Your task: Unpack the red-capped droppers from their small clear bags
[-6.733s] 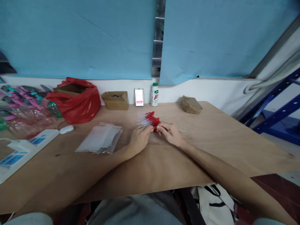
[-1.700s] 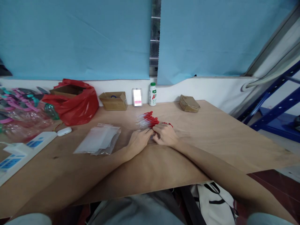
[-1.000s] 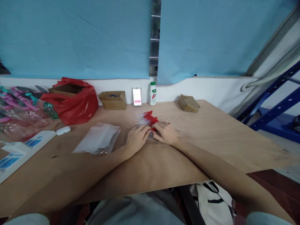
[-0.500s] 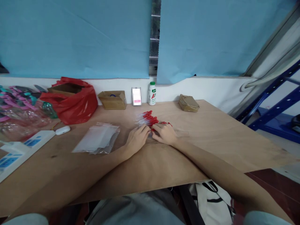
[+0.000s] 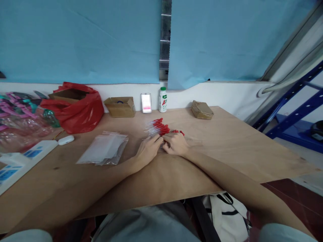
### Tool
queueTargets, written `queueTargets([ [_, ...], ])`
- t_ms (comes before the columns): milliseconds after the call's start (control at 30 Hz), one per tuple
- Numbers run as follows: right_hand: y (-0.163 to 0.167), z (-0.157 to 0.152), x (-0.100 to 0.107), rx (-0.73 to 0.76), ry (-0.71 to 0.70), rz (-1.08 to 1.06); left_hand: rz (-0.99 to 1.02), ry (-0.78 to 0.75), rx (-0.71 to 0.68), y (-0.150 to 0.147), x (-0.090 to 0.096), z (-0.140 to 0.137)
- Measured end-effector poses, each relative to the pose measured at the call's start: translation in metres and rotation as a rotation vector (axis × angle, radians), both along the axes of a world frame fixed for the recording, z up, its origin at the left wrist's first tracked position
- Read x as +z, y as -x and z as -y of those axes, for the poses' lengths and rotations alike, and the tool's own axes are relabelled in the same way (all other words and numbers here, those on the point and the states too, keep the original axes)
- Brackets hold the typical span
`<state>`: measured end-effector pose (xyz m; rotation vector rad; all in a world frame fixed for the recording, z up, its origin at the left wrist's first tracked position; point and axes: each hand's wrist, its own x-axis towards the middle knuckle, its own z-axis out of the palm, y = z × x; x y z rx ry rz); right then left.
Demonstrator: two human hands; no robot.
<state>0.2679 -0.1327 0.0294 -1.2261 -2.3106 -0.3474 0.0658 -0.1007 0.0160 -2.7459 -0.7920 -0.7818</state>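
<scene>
Several small tools with red handles and thin pale shafts (image 5: 163,129), which look like small screwdrivers, lie in a pile at the middle of the table. Just in front of it my left hand (image 5: 149,148) and my right hand (image 5: 176,144) meet, fingertips almost touching. The fingers of both are bent and closed, and whatever they pinch is hidden beneath them. More red handles (image 5: 178,131) show beyond the right knuckles. Left of my left hand lies a stack of clear zip bags (image 5: 104,148), apart from it.
At the back stand an open cardboard box (image 5: 120,107), a phone (image 5: 146,103), a white bottle (image 5: 163,100) and a worn small carton (image 5: 202,110). Leftward are a red plastic bag (image 5: 75,111), clear plastic bottles (image 5: 22,131), a power strip (image 5: 32,158) and a white earbud case (image 5: 66,140).
My right fingers have curled in tighter, and the fingertips of both hands have come closer together. The pile and the bags stay where they were; the view has shifted slightly.
</scene>
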Motion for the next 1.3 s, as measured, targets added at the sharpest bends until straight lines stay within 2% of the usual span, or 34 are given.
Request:
queueTargets([
  [267,-0.003,-0.004,-0.003,0.05,0.014,-0.024,0.028,-0.043,-0.01,-0.001,0.003,0.001],
  [433,-0.006,-0.001,0.003,0.06,0.059,-0.091,0.08,-0.07,0.06,0.005,0.01,0.0],
  [567,-0.009,0.0,0.006,0.029,0.074,-0.154,0.126,-0.044,0.098,0.006,0.011,-0.001],
  [733,-0.009,0.0,0.005,-0.023,0.09,-0.077,0.141,0.016,0.109,0.005,0.009,0.0],
  [833,-0.006,0.001,0.006,-0.023,0.076,-0.034,0.122,0.05,0.112,0.004,0.009,0.001],
  [1000,-0.004,0.003,0.008,-0.031,0.013,0.001,0.028,-0.01,0.052,0.004,0.009,0.001],
  [1300,0.001,0.004,0.004,0.005,0.067,-0.018,-0.007,-0.044,0.033,0.002,0.0,-0.002],
])
